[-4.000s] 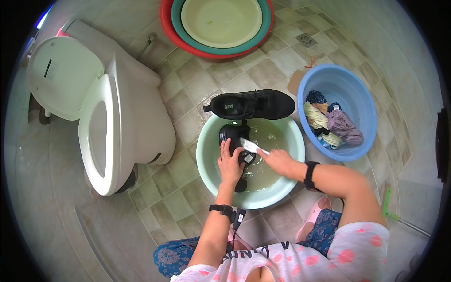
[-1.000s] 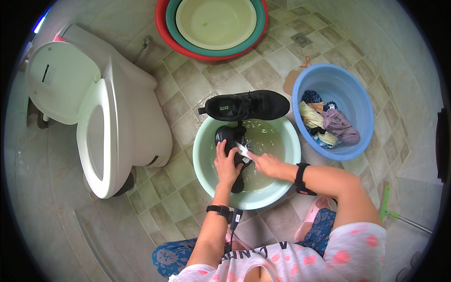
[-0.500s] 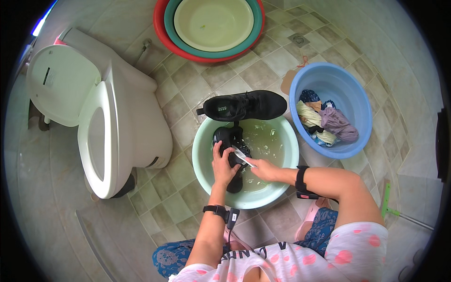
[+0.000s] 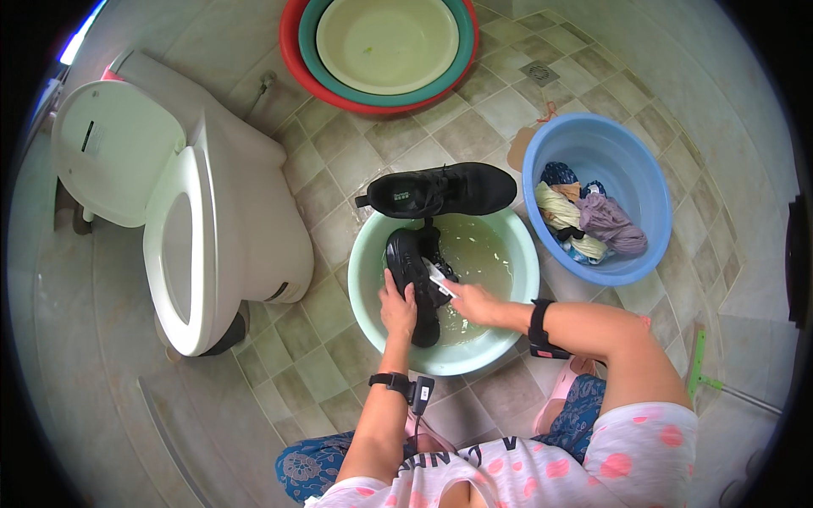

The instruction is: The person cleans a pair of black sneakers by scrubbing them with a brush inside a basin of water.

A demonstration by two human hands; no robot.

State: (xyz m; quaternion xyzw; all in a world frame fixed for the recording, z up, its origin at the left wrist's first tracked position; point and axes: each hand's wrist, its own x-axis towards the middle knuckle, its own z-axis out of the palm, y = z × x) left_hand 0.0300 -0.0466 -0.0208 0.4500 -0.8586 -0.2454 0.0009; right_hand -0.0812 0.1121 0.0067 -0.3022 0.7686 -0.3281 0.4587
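A wet black shoe [image 4: 408,258] lies tilted in a pale green basin [image 4: 360,292] of cloudy water. My left hand [image 4: 396,309] grips the shoe's left side, its thumb toward the top. In my right hand [image 4: 474,305] is a slim white brush [image 4: 436,276], its head against the shoe near the laces; the bristles are too small to make out. A second black shoe [image 4: 474,190] rests across the basin's far rim, its opening facing up.
To the right stands a blue basin [image 4: 652,182] with crumpled cloths [image 4: 611,222] in it. Nested red, teal and cream basins [image 4: 385,46] sit at the back. A white toilet [image 4: 241,203] is on the left, and a green-headed squeegee [image 4: 698,364] at the right.
My left hand has slid slightly down and left along the shoe, its fingers lower than before. The brush has shifted a little and shows less of its handle.
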